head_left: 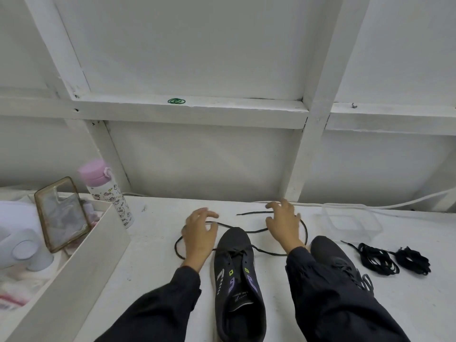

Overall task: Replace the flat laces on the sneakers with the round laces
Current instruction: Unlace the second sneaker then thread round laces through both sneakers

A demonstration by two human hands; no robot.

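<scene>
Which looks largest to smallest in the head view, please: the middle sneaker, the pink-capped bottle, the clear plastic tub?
1. Middle sneaker, though it is nearest the camera.
2. Pink-capped bottle and clear plastic tub look alike; unranked.

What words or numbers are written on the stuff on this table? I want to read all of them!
Insole of the middle shoe: white writing, too small and blurred to read.
Pink-capped bottle: cartoon drawings only, no readable words.
Phone case, clear tub, lace bundles: no writing visible.
So nothing here can actually be read.
</scene>
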